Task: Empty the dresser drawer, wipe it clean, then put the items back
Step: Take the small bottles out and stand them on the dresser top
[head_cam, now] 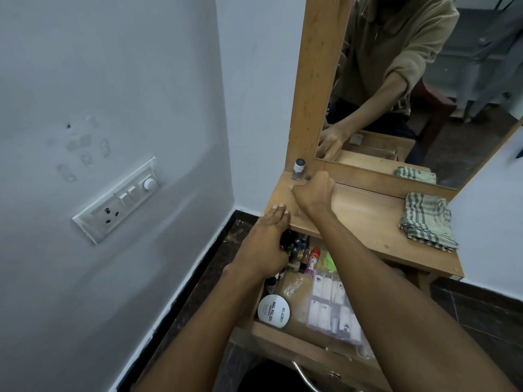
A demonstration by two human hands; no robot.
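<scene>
Grip: right hand [314, 190] was curled on the counter [365, 219] beside a bottle [298, 169]; what it held could not be told.
Left hand [264, 244]: fingers were laid straight on the counter edge.
Drawer [305, 339]: pulled open below, still filled with bottles, a tin [273, 311] and packets.
Cloth [427, 220]: folded at the counter's right.

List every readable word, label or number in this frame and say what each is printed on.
"NAIL POLISH": lid of the round white tin in the open drawer.
"ZUDIO": same lid.
Smaller line under "NAIL POLISH": too small to read.
Bottle caps and red tube: markings blurred.
</scene>
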